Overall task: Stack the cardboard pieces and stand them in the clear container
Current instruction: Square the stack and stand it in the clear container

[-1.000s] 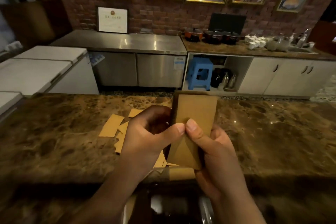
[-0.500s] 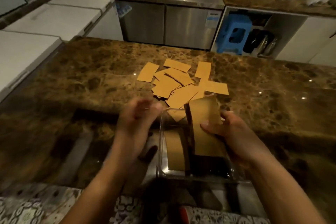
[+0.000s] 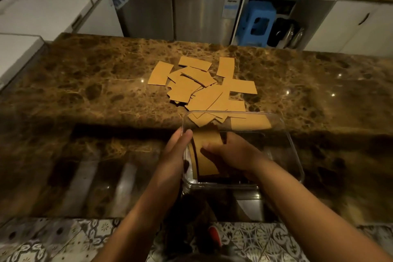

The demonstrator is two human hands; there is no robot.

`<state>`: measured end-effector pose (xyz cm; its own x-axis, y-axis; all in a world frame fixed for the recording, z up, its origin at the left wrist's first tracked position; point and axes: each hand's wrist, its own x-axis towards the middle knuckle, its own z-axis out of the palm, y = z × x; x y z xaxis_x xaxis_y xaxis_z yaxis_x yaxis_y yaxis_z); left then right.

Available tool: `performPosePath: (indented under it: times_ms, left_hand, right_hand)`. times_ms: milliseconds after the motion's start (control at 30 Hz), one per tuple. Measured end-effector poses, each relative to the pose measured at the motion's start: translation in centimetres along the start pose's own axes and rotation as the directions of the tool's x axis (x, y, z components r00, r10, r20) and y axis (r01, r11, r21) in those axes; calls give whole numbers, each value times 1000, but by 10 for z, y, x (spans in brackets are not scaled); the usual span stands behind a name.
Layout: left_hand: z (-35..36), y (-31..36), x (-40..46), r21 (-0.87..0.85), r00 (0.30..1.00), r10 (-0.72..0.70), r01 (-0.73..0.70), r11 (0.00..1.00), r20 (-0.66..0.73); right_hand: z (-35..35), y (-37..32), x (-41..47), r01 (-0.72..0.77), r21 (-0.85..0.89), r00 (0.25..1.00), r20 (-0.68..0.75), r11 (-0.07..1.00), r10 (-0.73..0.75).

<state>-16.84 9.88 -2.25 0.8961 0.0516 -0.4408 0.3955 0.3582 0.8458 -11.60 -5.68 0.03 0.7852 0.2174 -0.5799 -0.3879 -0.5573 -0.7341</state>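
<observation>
Now the right hand (image 3: 230, 152) has gone down inside the clear container (image 3: 294, 155), fingers curled on the cardboard stack (image 3: 205, 155), standing approx. upright vs. left wall. Left hand (image 3: 174, 153) grips the container's left rim, prob. steadying. Loose pieces (image 3: 197, 85) remain on the tabletop (image 3: 85, 91), so more batches left.

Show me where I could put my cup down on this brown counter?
The counter is bare left of the loose cardboard pieces, and right of them too. It is crowded in the middle, and nearer where both hands work at the clear container.
</observation>
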Motion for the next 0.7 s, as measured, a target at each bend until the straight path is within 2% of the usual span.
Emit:
performPosePath:
  times_ms: [100, 233, 333, 500, 567, 667, 700]
  left_hand:
    - [3, 1, 1, 19, 1000, 6, -6, 1000, -29]
    - [6, 3, 0, 27, 1000, -2, 3, 1000, -31]
    - [8, -3, 0, 76, 999, 52, -52, 996, 1]
    - [9, -7, 1, 56, 999, 51, -51, 997, -4]
    - [10, -4, -2, 21, 999, 26, -26, 999, -33]
    - [11, 5, 13, 65, 993, -56, 63, 996, -105]
    - [4, 6, 14, 91, 997, -39, 45, 995, -64]
  right_hand:
    - [0, -1, 0, -10, 120, 999, 54, 993, 4]
    - [7, -1, 1, 22, 118, 997, 76, 993, -31]
    - [15, 0, 2, 70, 123, 990, 112, 990, -84]
    - [13, 4, 5, 40, 193, 984, 161, 980, -72]
    - [14, 5, 4, 68, 190, 977, 188, 979, -104]
    - [7, 6, 4, 78, 116, 972, 210, 990, -102]
    - [3, 6, 4, 76, 64, 973, 215, 995, -88]
